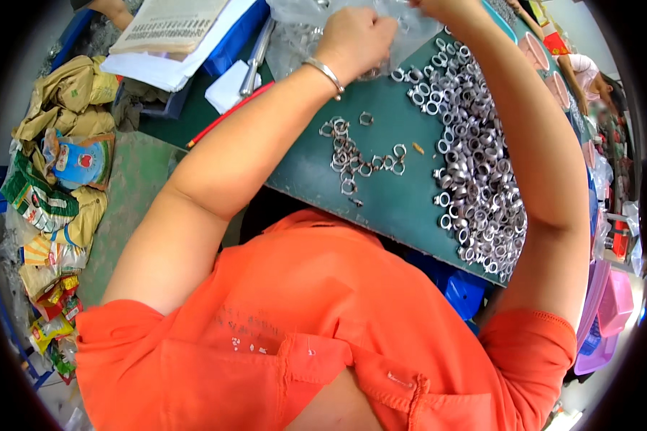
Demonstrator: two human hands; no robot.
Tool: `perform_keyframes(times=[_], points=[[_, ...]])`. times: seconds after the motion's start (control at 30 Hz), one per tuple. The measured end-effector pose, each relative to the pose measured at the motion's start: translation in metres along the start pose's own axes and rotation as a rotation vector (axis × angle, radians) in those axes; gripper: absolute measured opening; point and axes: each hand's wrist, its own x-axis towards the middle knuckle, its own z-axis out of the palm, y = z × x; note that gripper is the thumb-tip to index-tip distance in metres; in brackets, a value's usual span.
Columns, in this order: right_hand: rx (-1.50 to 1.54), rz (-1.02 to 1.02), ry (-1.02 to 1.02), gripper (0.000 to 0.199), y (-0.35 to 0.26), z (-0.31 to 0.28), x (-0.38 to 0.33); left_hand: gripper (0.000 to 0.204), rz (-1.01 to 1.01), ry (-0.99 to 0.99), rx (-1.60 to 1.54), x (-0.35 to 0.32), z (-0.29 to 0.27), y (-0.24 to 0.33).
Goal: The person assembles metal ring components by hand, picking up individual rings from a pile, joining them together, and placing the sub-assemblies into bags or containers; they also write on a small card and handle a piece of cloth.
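Observation:
At the top of the table lies a clear plastic bag [284, 54] with small metal pieces showing through it. My left hand [356, 43], with a silver bangle at its wrist, is closed on the bag, its fingers curled. My right hand [442, 6] is at the bag's right edge, partly cut off by the top of the picture; its visible fingers look pinched on the plastic. Below my right forearm spreads a large heap of silver metal rings [474, 158]. A smaller cluster of darker metal rings [349, 154] lies nearer the table's front edge.
A red pencil-like stick [226, 116] and a metal tool [255, 61] lie left of the bag, near papers [169, 32] over a blue bin [233, 39]. Crumpled sacks [72, 93] fill the far left. Pink baskets [535, 52] and another person [586, 75] are at the right.

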Motion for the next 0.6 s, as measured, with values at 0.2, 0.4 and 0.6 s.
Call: perform_keyframes(times=[0.2, 0.4, 0.6], points=[[0.22, 0.021, 0.151, 0.024, 0.034, 0.004, -0.128, 0.043, 0.051, -0.191, 0.098, -0.051, -0.031, -0.02], [-0.018, -0.367, -0.184, 0.108, 0.075, 0.083, -0.227, 0.094, 0.272, -0.598, 0.7, -0.117, -0.034, -0.052], [0.034, -0.548, -0.149, 0.106, 0.057, 0.116, -0.205, 0.055, 0.056, -0.393, 0.247, -0.127, -0.007, -0.065]])
